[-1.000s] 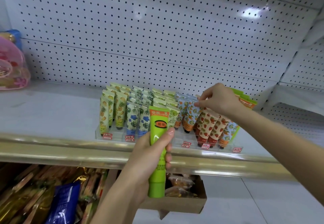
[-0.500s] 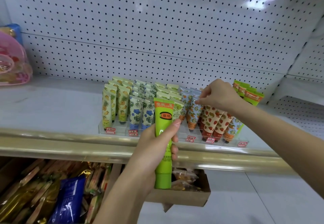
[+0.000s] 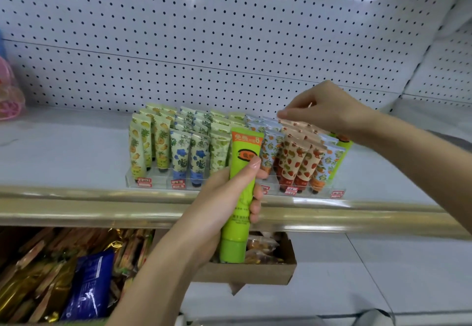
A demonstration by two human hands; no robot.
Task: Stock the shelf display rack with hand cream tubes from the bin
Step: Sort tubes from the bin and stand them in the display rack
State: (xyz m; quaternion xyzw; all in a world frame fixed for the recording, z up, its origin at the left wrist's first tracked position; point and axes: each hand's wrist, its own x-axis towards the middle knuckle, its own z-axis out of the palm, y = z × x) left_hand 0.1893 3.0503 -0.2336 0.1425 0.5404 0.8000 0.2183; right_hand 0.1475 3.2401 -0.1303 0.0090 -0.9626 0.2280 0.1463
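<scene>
My left hand [image 3: 217, 205] grips a bright green hand cream tube [image 3: 242, 172] upright, cap down, in front of the shelf edge. Behind it a clear display rack [image 3: 158, 182] on the white shelf holds rows of patterned tubes: pineapple, blue flower, green, orange and strawberry tubes [image 3: 293, 162]. More green tubes [image 3: 342, 152] stand at the rack's right end. My right hand [image 3: 329, 108] hovers over the back strawberry tubes, its fingertips close together just above their tops. Blur hides whether it pinches one.
A brown cardboard bin [image 3: 255, 273] with small packets sits on the lower shelf under my left hand. Snack packs and a blue bag [image 3: 86, 282] fill the lower left. A pink item [image 3: 10, 96] stands at the shelf's far left. A gold rail [image 3: 76, 205] edges the shelf.
My right hand has risen slightly and shifted toward the back of the strawberry rows. The green tube in my left hand stays about where it was.
</scene>
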